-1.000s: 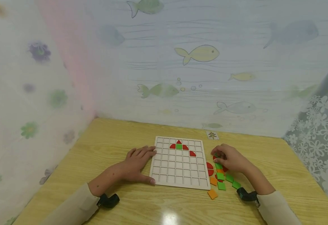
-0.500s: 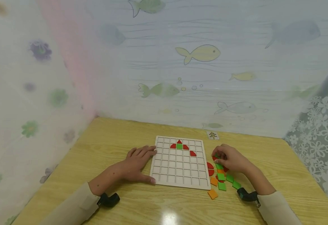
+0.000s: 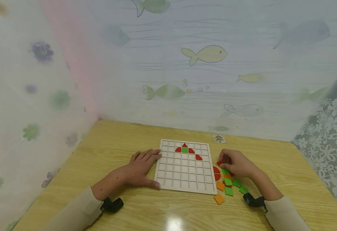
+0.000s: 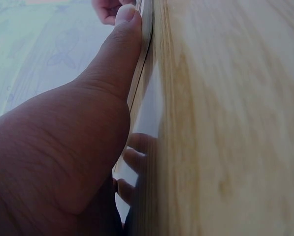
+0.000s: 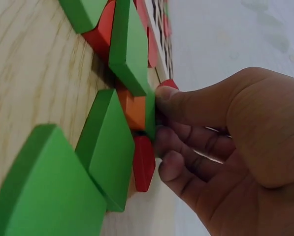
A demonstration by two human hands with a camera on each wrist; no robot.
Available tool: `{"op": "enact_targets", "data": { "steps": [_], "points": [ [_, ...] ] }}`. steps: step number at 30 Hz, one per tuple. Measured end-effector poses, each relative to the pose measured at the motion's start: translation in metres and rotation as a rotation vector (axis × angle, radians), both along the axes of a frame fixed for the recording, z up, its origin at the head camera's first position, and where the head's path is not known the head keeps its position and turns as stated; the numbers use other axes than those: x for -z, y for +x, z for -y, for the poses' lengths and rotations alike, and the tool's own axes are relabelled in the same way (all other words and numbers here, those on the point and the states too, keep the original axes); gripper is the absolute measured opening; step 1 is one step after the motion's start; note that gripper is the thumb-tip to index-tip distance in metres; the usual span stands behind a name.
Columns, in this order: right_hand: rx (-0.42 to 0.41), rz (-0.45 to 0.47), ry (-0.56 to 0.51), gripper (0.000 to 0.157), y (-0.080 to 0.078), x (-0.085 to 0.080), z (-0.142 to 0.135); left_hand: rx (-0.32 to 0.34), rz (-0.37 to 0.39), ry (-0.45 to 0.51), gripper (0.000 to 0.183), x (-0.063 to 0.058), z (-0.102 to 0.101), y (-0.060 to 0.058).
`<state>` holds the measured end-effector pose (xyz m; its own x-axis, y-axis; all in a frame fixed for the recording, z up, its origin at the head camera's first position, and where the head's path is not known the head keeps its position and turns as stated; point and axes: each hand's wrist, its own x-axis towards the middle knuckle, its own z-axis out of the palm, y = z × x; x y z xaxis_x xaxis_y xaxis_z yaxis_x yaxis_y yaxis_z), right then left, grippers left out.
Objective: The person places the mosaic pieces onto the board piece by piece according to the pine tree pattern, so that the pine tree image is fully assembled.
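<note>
My left hand [image 3: 141,168] lies with its fingers spread along the left edge of a pale wooden grid board [image 3: 182,173]. Its thumb [image 4: 127,29] touches the board's near corner. Set in the grid's upper rows are a green square tile [image 3: 184,150], a red triangle tile [image 3: 184,145] and several red quarter-round tiles [image 3: 199,157]. Right of the board, my right hand [image 3: 236,163] pinches a red tile [image 5: 170,84] between thumb and fingers; most of that tile's shape is hidden. Beneath and beside this hand lie loose green square tiles [image 5: 105,150] and an orange tile [image 5: 133,109].
More orange tiles [image 3: 219,199] and red rounded tiles [image 3: 216,173] lie along the board's right edge. A small pattern card [image 3: 219,139] rests near the back of the wooden table [image 3: 119,138]. Fabric walls [image 3: 156,70] with fish and flower prints enclose the table.
My right fingers have shifted slightly at the pile. The red tile they hold now sticks out toward the board, and the green near the fingertips no longer shows. My left hand stays in place.
</note>
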<state>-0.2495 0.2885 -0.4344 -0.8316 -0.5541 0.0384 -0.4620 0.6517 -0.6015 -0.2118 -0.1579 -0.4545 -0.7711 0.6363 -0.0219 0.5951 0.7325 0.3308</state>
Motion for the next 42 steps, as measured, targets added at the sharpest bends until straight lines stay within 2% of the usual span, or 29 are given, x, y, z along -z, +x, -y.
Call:
{"op": "enact_targets", "data": {
  "steps": [4, 9, 12, 21, 29, 33, 42],
  "points": [
    [-0.009, -0.025, 0.006, 0.011, 0.000, -0.002, 0.003, -0.003, 0.003, 0.000, 0.116, 0.000, 0.000, 0.000],
    [-0.033, -0.086, 0.003, 0.019, 0.000, -0.006, 0.010, -0.008, 0.007, -0.012, 0.117, 0.001, 0.000, 0.001],
    [-0.053, -0.101, -0.022, 0.016, -0.001, -0.008, 0.018, -0.017, 0.010, -0.024, 0.119, 0.001, -0.001, 0.001],
    [-0.049, -0.015, -0.076, 0.010, -0.006, -0.011, 0.048, -0.020, 0.007, -0.030, 0.120, 0.002, 0.000, 0.002],
    [-0.045, -0.008, -0.122, 0.008, -0.011, -0.015, 0.076, -0.017, 0.011, -0.022, 0.120, 0.001, 0.000, 0.002],
    [-0.056, 0.024, -0.153, 0.007, -0.014, -0.015, 0.090, -0.017, 0.014, -0.017, 0.120, 0.000, 0.001, 0.002],
    [-0.038, 0.030, -0.151, 0.005, -0.022, -0.015, 0.120, -0.017, 0.001, -0.023, 0.120, 0.000, 0.000, 0.001]
  ]
}}
